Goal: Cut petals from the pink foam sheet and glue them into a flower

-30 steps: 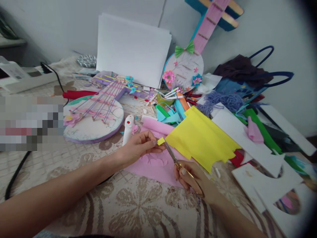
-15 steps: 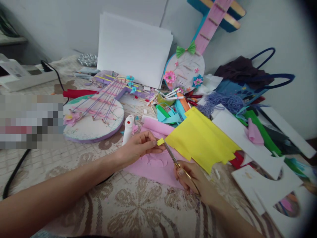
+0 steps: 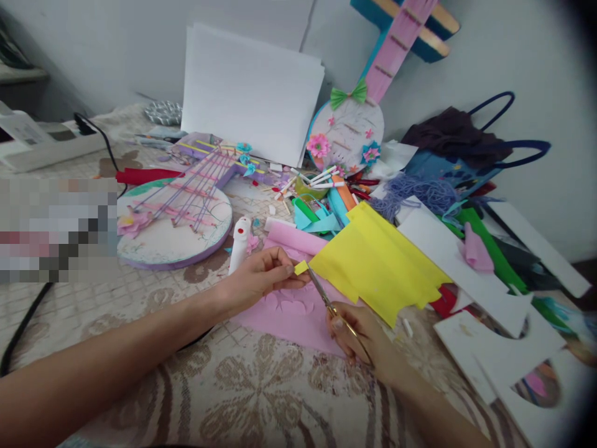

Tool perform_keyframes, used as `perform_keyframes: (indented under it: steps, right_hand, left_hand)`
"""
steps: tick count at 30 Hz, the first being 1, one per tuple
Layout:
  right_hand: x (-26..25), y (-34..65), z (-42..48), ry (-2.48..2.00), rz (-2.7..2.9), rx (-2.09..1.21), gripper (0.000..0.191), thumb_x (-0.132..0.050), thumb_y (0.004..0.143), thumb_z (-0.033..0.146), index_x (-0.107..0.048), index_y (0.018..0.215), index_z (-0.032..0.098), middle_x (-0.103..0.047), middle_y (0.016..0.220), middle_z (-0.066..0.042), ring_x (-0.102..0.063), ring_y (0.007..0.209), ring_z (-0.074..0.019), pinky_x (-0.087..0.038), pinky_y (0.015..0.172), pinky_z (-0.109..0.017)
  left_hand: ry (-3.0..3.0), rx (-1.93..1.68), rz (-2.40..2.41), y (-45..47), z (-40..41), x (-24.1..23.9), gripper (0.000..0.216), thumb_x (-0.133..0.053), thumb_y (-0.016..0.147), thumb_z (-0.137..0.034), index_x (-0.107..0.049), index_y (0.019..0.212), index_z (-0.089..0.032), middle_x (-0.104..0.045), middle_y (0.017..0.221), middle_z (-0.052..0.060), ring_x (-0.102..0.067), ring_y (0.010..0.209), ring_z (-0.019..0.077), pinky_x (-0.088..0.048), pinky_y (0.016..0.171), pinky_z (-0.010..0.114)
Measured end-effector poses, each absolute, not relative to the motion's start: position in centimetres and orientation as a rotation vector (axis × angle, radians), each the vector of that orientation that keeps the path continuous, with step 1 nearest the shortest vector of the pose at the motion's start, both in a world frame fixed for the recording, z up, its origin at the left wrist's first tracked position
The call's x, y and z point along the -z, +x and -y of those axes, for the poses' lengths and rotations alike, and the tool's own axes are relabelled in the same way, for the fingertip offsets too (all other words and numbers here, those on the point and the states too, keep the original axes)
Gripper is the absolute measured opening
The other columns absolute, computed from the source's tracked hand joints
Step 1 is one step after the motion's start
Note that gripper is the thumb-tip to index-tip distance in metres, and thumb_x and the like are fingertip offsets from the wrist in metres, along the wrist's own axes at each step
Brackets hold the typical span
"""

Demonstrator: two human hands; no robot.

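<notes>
My left hand (image 3: 268,272) pinches a small piece of yellow paper (image 3: 301,267) between thumb and fingers. Wrapped round the handles of a pair of gold-handled scissors (image 3: 325,297) is my right hand (image 3: 357,333). The scissors' tips reach the right edge of the small yellow piece; whether the blades are parted I cannot make out. Below both hands lies a pink sheet (image 3: 280,323) with curved cuts in it. A larger yellow sheet (image 3: 380,261) with a notched edge lies just beyond my right hand. Behind my left wrist stands a white glue gun (image 3: 239,244), partly hidden.
A stringed handmade instrument (image 3: 186,242) lies at left; a pink-necked one (image 3: 347,127) leans on the wall. White sheets (image 3: 252,93) stand at the back. White card offcuts (image 3: 471,348), purple yarn (image 3: 417,194) and a blue bag (image 3: 433,171) crowd the right. A black cable (image 3: 30,317) runs at left.
Both hands, the small yellow piece and the scissors keep nearly the same pose. The whole view has shifted very slightly.
</notes>
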State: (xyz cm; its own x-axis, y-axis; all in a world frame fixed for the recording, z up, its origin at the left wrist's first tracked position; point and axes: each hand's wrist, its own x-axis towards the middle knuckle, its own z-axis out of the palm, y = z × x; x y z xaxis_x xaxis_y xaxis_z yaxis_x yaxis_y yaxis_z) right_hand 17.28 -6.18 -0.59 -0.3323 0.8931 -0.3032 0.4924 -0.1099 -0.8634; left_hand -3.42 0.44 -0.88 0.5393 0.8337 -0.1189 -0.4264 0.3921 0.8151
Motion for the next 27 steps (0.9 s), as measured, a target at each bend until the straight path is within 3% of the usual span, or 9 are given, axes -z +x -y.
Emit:
perform_keyframes:
  steps: [18,27]
  right_hand:
    - [0.79,17.24,6.13,-1.570,1.755,-1.424,0.041,-0.048,0.080,0.055,-0.039,0.061,0.020,-0.034,0.042,0.008,-0.035,0.033,-0.0074,-0.028,0.033,-0.019]
    - [0.54,17.34,6.49,-1.458,1.662,-1.590,0.047,-0.041,0.078,0.065,-0.044,0.069,0.019,-0.033,0.049,0.008,-0.031,0.037,-0.0070,-0.030,0.036,-0.020]
  left_hand:
    - [0.835,-0.868,-0.566,-3.43,-0.51,1.37,0.015,-0.060,0.078,-0.017,-0.047,0.071,-0.014,-0.066,0.085,0.005,-0.065,0.087,0.0157,-0.047,0.088,0.033]
    - [0.828,-0.852,-0.549,-3.45,-0.43,1.33,0.016,-0.062,0.077,-0.018,-0.047,0.072,-0.014,-0.067,0.086,0.006,-0.065,0.084,0.0152,-0.048,0.085,0.032]
